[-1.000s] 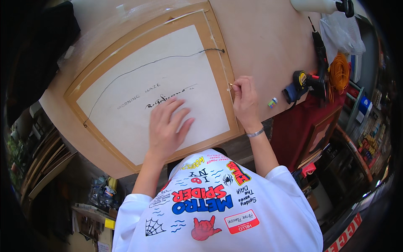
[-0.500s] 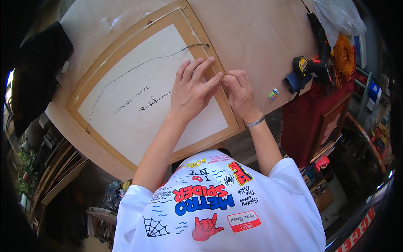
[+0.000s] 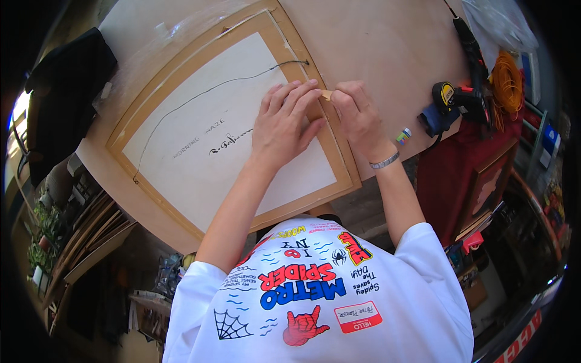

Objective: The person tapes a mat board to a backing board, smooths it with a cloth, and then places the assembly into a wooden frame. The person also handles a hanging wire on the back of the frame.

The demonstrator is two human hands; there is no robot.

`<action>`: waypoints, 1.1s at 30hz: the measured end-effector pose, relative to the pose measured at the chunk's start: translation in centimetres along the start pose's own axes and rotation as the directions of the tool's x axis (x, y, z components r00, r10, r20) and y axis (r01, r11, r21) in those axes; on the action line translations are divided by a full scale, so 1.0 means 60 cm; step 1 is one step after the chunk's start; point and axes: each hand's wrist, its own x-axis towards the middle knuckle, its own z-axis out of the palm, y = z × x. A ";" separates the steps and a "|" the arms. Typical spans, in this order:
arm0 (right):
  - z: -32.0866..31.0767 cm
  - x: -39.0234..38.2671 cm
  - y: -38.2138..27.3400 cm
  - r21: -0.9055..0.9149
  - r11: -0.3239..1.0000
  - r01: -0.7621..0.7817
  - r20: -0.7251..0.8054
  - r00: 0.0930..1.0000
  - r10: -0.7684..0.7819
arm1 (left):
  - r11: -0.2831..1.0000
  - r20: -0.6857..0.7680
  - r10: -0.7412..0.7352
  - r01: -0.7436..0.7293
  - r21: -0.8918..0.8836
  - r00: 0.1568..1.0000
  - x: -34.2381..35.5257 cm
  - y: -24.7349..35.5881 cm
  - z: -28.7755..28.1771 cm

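A picture frame (image 3: 200, 163) lies back side up on the table, with a white backing board, handwriting and a hanging wire (image 3: 212, 85) strung across it. Brown paper tape (image 3: 275, 51) borders the board. My left hand (image 3: 281, 124) rests flat over the right border, fingers stretched toward the frame's edge and thumb spread. Just beyond that edge, my right hand (image 3: 358, 118) is closed in a pinch on a short tan strip of tape (image 3: 327, 95), whose far end reaches the left fingertips. Its fingers partly hide the strip.
On the table to the right are a small green-and-white item (image 3: 403, 135), a yellow-and-black tape measure (image 3: 443, 94), a cordless drill (image 3: 472, 100) and a coil of orange cord (image 3: 506, 81). Clear plastic (image 3: 502, 24) lies at the far right. A black cloth-like item (image 3: 72, 91) sits at the left.
My right hand has pulled away to the right from the left hand, and the tan strip now shows between them. My left fingers have flattened on the border.
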 end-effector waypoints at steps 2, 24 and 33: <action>-0.015 0.002 0.000 0.005 0.999 0.048 0.018 0.999 -0.048 | 1.000 -0.008 -0.002 0.002 -0.006 1.000 0.000 -0.001 -0.002; -0.061 0.025 -0.081 0.562 0.761 -0.324 -0.363 0.730 0.579 | 0.999 -0.016 -0.017 0.017 -0.051 1.000 -0.004 -0.005 0.001; -0.146 -0.485 -0.134 -0.187 0.302 -0.935 -0.021 0.311 0.950 | 0.988 -0.313 -0.148 0.127 -0.087 0.938 0.056 -0.035 -0.090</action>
